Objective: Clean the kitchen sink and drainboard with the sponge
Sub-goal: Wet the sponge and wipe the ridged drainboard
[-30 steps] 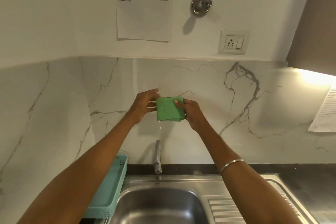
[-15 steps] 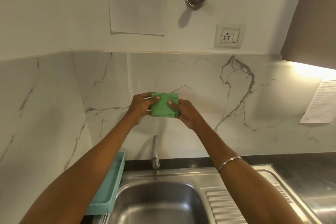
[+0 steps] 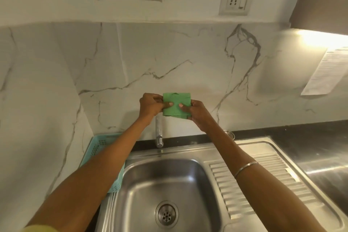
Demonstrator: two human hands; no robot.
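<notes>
Both hands, left hand (image 3: 150, 106) and right hand (image 3: 197, 112), pinch the folded green sponge cloth (image 3: 176, 105) above the tap (image 3: 159, 132), over the sink (image 3: 165, 184); squeezing evenly should keep drips inside the basin.

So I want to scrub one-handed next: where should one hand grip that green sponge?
Grip the green sponge across its two short side edges, from the near face, where the left hand and right hand already pinch it. It is thin, flat and upright.
</notes>
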